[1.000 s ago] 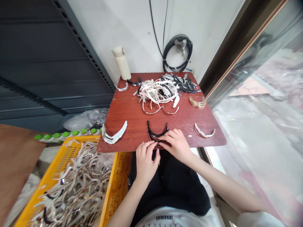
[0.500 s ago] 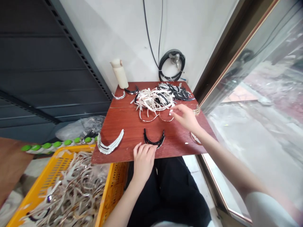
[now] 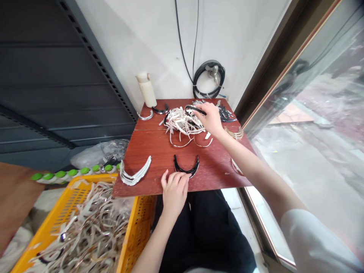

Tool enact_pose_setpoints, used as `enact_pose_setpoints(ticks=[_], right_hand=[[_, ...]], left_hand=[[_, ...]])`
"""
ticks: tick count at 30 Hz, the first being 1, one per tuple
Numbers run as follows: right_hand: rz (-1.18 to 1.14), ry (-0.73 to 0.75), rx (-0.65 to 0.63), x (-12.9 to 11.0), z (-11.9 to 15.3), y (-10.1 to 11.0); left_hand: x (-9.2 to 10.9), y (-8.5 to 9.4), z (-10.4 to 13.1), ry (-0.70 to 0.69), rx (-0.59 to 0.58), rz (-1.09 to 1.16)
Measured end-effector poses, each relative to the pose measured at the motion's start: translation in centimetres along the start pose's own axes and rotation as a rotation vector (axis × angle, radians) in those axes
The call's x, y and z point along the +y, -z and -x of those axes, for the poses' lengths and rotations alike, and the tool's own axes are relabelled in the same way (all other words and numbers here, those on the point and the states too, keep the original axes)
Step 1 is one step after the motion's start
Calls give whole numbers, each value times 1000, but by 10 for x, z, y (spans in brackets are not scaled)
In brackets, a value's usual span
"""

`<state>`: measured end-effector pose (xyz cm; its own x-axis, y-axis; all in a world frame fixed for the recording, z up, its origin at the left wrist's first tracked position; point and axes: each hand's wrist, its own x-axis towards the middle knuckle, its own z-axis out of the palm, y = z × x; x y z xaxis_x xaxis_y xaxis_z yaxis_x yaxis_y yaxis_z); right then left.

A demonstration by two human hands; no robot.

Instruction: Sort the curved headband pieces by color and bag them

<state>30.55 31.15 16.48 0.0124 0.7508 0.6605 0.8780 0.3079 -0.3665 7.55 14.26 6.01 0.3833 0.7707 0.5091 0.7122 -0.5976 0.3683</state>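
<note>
My right hand (image 3: 209, 116) is above the pile, its fingers closed on a black curved strip (image 3: 196, 110). Beneath it is a heap of thin white, silvery and black strips (image 3: 183, 120). My left hand (image 3: 175, 184) lies with fingers stretched out at the table's front edge, by a nested stack of black curved strips (image 3: 186, 168); its fingertips reach the stack's lower edge. To its left sits a stack of white curved strips (image 3: 135, 176). Gold-coloured curved strips (image 3: 235, 133) lie at the right edge, and another pale curved piece (image 3: 236, 167) is partly hidden by my right forearm.
A cream jug (image 3: 148, 93) stands at the back left of the brown table (image 3: 159, 146). Coiled black cable (image 3: 200, 89) hangs on the wall. A yellow crate (image 3: 129, 227) full of strips is at lower left, beside green-capped bottles (image 3: 85, 171). Glass (image 3: 295, 144) borders the right.
My right hand has moved up and back from the pile's front right, and a black curved strip is now in its fingers. My left hand stays by the black stack.
</note>
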Motion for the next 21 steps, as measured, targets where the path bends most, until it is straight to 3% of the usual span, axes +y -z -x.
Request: enact_pose_setpoints(ticks=[4,6,8,11,13,15,18,21], right_hand=[[-17,39,94,-19,-5,31],[-58,81,82,-26,-3,50],[-137,173,-62,-31,3,67],[-288,352,-489,-39,22,80],[-323,431,-759,-48,39,78],[-270,480,-915,-60,58,70],[-152,558,-995,-82,85,50],[-111,619,-1007,-100,105,30]], left_hand=[[1,-1,0,-9,8,-10],[0,-2,1,-15,31,0],[-2,-3,3,-18,104,52],[-7,-2,7,8,301,157],[-11,0,12,-11,398,166],[-11,2,18,-100,428,126],[-7,2,28,-237,448,73],[-2,-1,37,-280,415,29]])
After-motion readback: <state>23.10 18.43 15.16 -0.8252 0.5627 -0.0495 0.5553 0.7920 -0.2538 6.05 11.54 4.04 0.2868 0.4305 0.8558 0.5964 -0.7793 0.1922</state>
